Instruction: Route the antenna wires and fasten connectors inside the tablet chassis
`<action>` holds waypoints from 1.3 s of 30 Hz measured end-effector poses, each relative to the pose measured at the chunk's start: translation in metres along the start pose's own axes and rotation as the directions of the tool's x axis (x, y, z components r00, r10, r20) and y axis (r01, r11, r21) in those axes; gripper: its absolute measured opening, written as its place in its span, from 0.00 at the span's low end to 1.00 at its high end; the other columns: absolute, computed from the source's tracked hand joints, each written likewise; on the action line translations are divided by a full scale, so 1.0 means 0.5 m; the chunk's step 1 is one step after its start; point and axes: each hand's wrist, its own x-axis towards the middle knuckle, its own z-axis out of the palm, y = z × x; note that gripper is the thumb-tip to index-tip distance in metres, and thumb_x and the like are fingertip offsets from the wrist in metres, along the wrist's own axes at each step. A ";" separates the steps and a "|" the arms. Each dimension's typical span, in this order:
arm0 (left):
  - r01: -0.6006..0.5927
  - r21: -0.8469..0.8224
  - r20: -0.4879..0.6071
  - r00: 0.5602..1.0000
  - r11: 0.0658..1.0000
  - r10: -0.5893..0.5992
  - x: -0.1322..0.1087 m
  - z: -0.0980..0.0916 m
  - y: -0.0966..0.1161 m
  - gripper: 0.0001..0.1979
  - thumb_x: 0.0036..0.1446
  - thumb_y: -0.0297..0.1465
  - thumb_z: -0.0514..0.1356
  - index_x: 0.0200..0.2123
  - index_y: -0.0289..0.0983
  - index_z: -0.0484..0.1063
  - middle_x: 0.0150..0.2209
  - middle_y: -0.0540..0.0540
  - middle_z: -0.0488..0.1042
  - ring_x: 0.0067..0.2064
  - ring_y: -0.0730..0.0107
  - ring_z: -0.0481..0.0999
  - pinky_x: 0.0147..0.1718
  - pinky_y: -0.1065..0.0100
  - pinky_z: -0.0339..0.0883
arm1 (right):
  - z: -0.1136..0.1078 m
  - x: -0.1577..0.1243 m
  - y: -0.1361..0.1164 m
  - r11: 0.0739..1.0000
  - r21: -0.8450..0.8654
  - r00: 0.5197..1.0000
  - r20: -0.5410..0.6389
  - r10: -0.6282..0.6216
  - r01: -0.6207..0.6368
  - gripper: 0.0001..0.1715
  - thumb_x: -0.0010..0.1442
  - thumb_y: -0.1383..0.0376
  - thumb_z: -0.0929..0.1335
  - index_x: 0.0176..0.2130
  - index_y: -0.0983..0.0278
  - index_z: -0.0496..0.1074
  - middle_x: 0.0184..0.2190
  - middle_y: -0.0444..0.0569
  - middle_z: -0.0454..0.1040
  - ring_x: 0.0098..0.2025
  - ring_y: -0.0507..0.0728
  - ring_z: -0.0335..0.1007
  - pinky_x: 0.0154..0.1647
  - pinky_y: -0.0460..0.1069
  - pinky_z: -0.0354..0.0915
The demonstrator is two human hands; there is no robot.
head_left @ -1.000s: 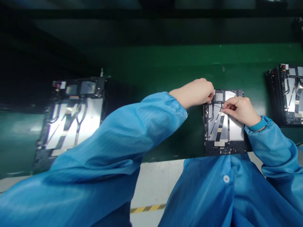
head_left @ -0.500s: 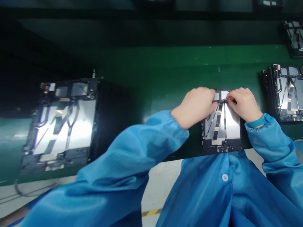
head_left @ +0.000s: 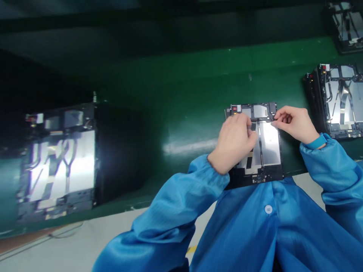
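In front of my body lies an opened tablet-like device (head_left: pixel 270 145), with a silver panel, a black frame and dark ribbon cables. Over its left side is my left hand (head_left: pixel 233 140), fingers curled together above the cables; whatever they pinch is hidden. At the upper right edge, my right hand (head_left: pixel 297 122) has thumb and forefinger pinched by the frame. Anything between those fingertips is too small to make out.
Similar opened devices form a stack (head_left: pixel 344 100) to the right, with another device (head_left: pixel 347 28) farther back. On the left a further stack (head_left: pixel 81 162) stands on the green tabletop (head_left: pixel 184 94). The table's front edge runs close to my body.
My left hand has drawn down and toward me over the left cables. My right hand has shifted outward to the device's right edge, uncovering its top. The camera view has turned slightly.
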 end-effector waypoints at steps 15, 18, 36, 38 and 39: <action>-0.233 -0.261 0.244 0.923 0.937 0.297 0.129 -0.013 -0.009 0.06 0.59 0.30 0.61 0.32 0.36 0.78 0.35 0.46 0.76 0.38 0.63 0.72 0.48 0.61 0.65 | 0.007 -0.011 -0.007 0.997 -0.001 0.994 -0.080 0.072 -0.073 0.04 0.56 0.69 0.74 0.33 0.62 0.75 0.26 0.42 0.77 0.28 0.52 0.71 0.35 0.48 0.67; -0.208 -0.295 0.262 0.921 0.933 0.288 0.136 -0.015 -0.009 0.06 0.58 0.30 0.62 0.32 0.36 0.79 0.34 0.47 0.77 0.37 0.65 0.73 0.46 0.63 0.65 | 0.004 -0.014 -0.008 0.997 -0.019 0.994 -0.084 0.075 -0.077 0.05 0.56 0.69 0.74 0.33 0.62 0.75 0.25 0.42 0.77 0.27 0.52 0.71 0.34 0.48 0.68; -0.399 -0.247 0.146 0.886 0.883 0.440 0.135 0.012 0.020 0.08 0.61 0.29 0.61 0.38 0.35 0.81 0.39 0.42 0.77 0.43 0.60 0.76 0.44 0.62 0.67 | 0.010 -0.003 0.007 0.971 0.239 0.974 -0.213 0.076 -0.023 0.15 0.53 0.57 0.77 0.33 0.61 0.73 0.27 0.43 0.76 0.28 0.52 0.70 0.31 0.49 0.69; -0.354 -0.251 0.101 0.916 0.901 0.388 0.137 0.019 0.018 0.08 0.62 0.30 0.61 0.34 0.35 0.80 0.35 0.44 0.77 0.40 0.61 0.76 0.42 0.63 0.66 | 0.021 0.004 0.012 0.950 0.313 0.973 -0.222 0.068 0.005 0.14 0.55 0.56 0.76 0.33 0.61 0.72 0.29 0.43 0.75 0.30 0.52 0.71 0.33 0.49 0.70; -0.317 -0.238 0.072 0.937 0.918 0.342 0.137 0.023 0.015 0.09 0.63 0.30 0.61 0.33 0.35 0.80 0.34 0.44 0.76 0.39 0.61 0.75 0.42 0.63 0.66 | 0.026 0.008 0.015 0.942 0.336 0.972 -0.221 0.078 0.001 0.13 0.55 0.57 0.76 0.34 0.61 0.72 0.30 0.43 0.75 0.31 0.52 0.71 0.33 0.49 0.69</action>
